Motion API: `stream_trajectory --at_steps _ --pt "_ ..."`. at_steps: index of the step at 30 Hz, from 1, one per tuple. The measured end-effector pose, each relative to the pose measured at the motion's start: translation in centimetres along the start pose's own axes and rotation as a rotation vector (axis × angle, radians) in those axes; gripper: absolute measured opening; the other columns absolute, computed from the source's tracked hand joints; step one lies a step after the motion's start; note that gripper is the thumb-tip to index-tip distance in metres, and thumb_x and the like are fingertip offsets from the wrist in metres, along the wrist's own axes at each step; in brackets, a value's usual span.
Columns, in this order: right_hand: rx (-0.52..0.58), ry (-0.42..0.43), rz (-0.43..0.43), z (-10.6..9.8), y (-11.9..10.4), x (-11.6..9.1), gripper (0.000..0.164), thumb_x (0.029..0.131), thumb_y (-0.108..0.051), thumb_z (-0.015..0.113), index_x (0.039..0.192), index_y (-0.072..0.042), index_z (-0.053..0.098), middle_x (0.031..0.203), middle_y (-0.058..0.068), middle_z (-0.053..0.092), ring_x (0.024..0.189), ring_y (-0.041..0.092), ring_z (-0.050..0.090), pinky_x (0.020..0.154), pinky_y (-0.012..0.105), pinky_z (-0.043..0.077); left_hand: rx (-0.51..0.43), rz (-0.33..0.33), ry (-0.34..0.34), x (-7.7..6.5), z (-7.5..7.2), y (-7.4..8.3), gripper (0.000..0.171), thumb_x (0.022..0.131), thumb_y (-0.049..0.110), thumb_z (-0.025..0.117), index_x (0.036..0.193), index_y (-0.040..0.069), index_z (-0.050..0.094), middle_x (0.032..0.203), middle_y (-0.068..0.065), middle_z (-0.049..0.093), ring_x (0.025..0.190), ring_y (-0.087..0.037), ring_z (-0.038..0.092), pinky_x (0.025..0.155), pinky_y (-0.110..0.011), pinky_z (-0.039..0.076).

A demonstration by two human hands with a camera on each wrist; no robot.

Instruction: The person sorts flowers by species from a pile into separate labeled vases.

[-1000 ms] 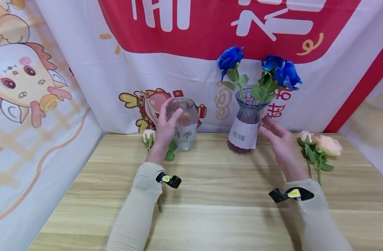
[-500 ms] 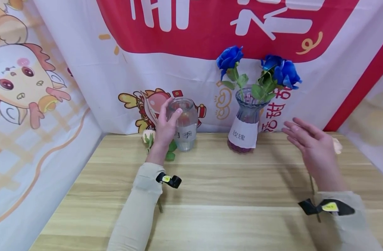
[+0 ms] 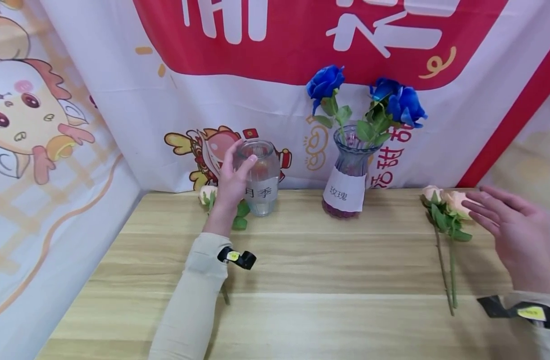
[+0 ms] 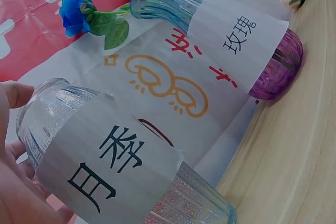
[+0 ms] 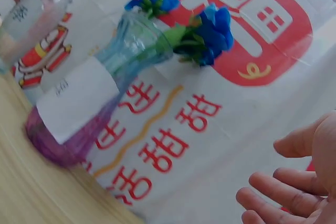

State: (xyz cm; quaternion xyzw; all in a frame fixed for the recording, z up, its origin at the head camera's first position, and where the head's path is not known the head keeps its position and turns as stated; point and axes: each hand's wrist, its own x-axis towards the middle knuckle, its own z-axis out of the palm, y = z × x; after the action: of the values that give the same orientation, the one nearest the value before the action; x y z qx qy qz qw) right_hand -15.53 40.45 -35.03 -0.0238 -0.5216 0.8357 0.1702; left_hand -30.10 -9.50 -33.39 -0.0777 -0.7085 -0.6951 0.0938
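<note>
My left hand (image 3: 233, 182) grips a clear glass vase (image 3: 263, 170) near its rim, thumb in front; the vase stands upright and bears a white paper label (image 4: 110, 163) with handwriting. To its right stands a blue-to-purple glass vase (image 3: 352, 160), also labelled, with several blue roses (image 3: 324, 82) in it. At the far right my right hand (image 3: 520, 235) hovers with extended fingers that overlap the pale pink roses (image 3: 459, 204) lying on the table. It holds nothing. A further cream-pink rose (image 3: 208, 194) lies behind my left wrist, its stem partly hidden.
The wood-grain table (image 3: 302, 265) meets a printed cloth backdrop (image 3: 293, 110) just behind the vases. A second printed cloth (image 3: 45, 210) hangs along the left side. Two thin stems (image 3: 453, 270) of the pink roses point toward the front of the table.
My right hand has moved from beside the blue-purple vase to the right, over by the pink roses. My left hand keeps its grip on the clear vase.
</note>
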Motion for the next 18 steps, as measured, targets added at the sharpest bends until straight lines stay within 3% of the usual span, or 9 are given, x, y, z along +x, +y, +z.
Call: stream_trajectory --at_steps 6,13,18 --pt "-0.111 0.007 0.039 -3.1 0.4 0.1 0.014 0.103 -0.008 0.067 0.110 -0.016 0.076 0.099 -0.004 0.083 0.084 0.009 0.081 0.069 0.019 0.064 -0.023 0.008 -0.003 0.2 0.3 0.1 0.062 0.106 0.037 0.064 0.162 0.029 0.039 0.165 0.005 0.044 0.159 -0.020 0.034 0.133 -0.061 0.018" --pt "0.096 -0.110 0.095 -5.8 0.5 0.0 0.035 0.111 0.001 0.045 0.107 -0.006 0.079 0.096 0.009 0.084 0.084 0.020 0.083 0.070 0.028 0.067 -0.015 -0.012 -0.009 0.1 0.5 -0.3 0.064 0.105 0.038 0.065 0.162 0.029 0.038 0.165 0.006 0.044 0.159 -0.020 0.034 0.134 -0.061 0.017" --pt "0.034 -0.065 0.192 -6.5 0.9 0.3 0.029 0.109 -0.001 0.052 0.105 -0.011 0.078 0.096 0.004 0.084 0.085 0.017 0.082 0.070 0.027 0.066 -0.014 -0.015 -0.002 0.1 0.4 -0.3 0.066 0.104 0.038 0.066 0.163 0.029 0.038 0.165 0.006 0.045 0.159 -0.019 0.035 0.134 -0.060 0.018"
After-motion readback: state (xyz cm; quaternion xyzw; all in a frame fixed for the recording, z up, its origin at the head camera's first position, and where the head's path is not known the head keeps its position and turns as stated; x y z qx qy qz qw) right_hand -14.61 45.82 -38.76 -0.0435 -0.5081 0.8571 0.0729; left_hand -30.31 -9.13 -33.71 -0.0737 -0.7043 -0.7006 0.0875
